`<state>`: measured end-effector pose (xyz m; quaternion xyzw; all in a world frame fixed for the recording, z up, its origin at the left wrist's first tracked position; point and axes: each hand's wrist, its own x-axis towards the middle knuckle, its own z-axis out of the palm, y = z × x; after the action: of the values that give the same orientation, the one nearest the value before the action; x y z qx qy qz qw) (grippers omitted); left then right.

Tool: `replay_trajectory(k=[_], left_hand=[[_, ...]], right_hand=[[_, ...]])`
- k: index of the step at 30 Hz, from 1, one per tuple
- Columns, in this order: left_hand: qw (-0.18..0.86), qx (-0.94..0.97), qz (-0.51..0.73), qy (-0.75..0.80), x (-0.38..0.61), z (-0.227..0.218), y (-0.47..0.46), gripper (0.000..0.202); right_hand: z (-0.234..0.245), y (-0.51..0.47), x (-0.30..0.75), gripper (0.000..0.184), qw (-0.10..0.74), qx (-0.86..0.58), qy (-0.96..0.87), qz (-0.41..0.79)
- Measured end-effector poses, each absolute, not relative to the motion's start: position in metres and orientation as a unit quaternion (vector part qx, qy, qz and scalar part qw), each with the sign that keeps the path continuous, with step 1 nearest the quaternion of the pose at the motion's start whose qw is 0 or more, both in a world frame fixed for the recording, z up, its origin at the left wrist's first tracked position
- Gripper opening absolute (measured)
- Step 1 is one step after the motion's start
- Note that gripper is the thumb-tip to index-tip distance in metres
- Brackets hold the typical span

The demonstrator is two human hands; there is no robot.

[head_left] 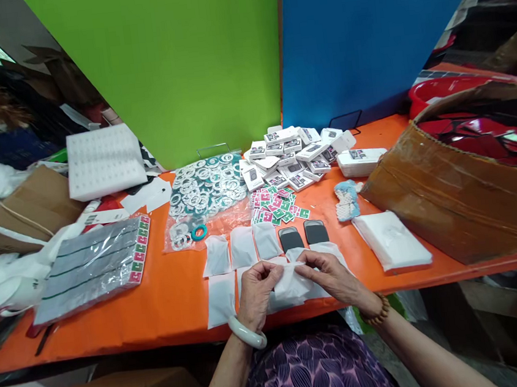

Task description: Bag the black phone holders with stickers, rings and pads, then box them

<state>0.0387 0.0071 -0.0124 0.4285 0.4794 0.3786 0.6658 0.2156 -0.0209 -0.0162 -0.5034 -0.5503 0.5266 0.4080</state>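
Note:
Between my two hands I hold a thin white pouch (292, 285) by its upper edge. My left hand (256, 292) pinches one corner with thumb and forefinger, and my right hand (329, 274) pinches the opposite side. Around them lie white pouches (242, 247) in rows, some partly hidden by my hands. Two dark rounded flat pieces (317, 231) stick out of the tops of pouches just beyond my right hand. Whether the pouch I hold has anything in it, I cannot tell.
Small white boxes (289, 153) are heaped at the back, beside white rings (202, 187) on plastic and scattered pink-green stickers (275, 204). To the right are a white stack (391, 241) and a large cardboard box (461, 184). A grey bagged bundle (90, 266) lies left.

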Motion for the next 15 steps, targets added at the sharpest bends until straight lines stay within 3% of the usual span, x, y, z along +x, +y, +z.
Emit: replay_trajectory(k=[4, 10, 15], left_hand=[[0.718, 0.364, 0.401, 0.438, 0.047, -0.010, 0.003, 0.035], [0.786, 0.350, 0.309, 0.405, 0.046, -0.003, 0.006, 0.036], [0.617, 0.583, 0.245, 0.469, 0.029, -0.003, 0.016, 0.017]], right_hand=[[-0.021, -0.023, 0.213, 0.042, 0.399, -0.491, -0.545, 0.550], [-0.028, -0.023, 0.216, 0.044, 0.368, -0.482, -0.533, 0.590], [-0.036, 0.003, 0.240, 0.029, 0.318, -0.513, -0.639, 0.477]])
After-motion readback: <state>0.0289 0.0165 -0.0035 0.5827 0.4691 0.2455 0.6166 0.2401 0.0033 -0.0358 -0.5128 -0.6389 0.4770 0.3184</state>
